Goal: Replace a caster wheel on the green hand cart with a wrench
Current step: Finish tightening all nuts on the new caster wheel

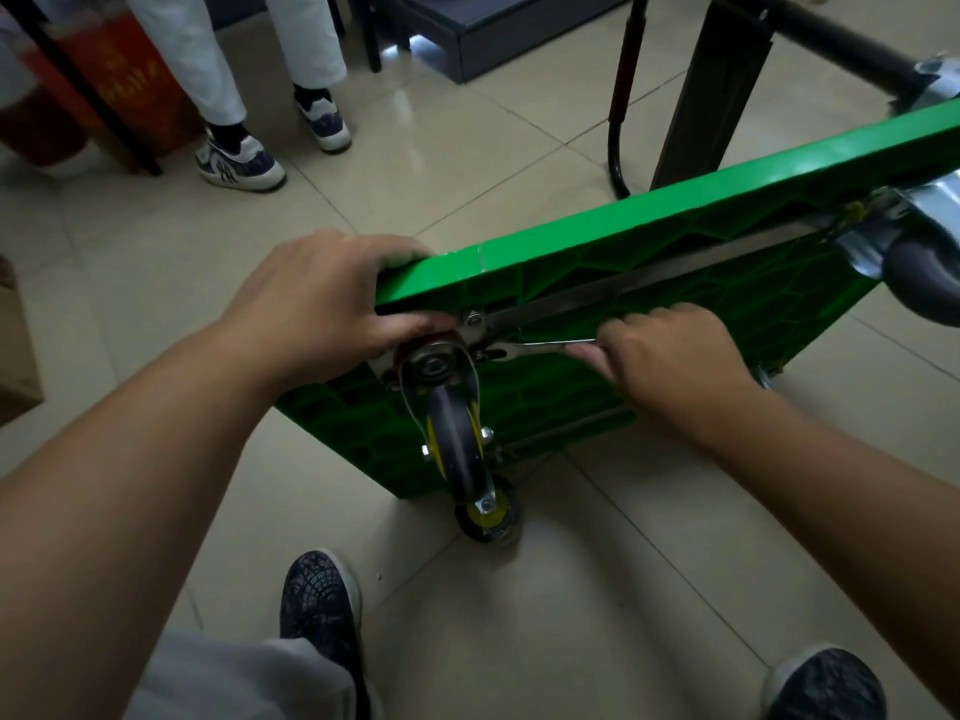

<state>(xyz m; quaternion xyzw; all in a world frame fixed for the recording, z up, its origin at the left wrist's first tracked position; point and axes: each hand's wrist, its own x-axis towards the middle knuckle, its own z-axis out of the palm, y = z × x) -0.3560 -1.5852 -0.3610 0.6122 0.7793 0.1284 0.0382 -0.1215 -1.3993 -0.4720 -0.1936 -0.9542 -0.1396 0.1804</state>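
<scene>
The green hand cart (649,226) stands tipped on its side on the tiled floor, ribbed underside facing me. A caster wheel (457,439) with a grey tyre and yellow hub is mounted at the near corner on a metal plate. My left hand (322,309) grips the cart's corner edge, thumb tucked beside the caster plate. My right hand (670,350) holds a slim metal wrench (540,345) whose jaw sits on a bolt right of the caster's plate. A second loose caster (488,514) lies on the floor below the cart.
A larger grey caster (919,272) sits at the cart's far right corner. Another person's legs and sneakers (239,158) stand at the upper left by a red container. Black table legs (623,96) rise behind the cart. My own shoes (319,605) are near the bottom.
</scene>
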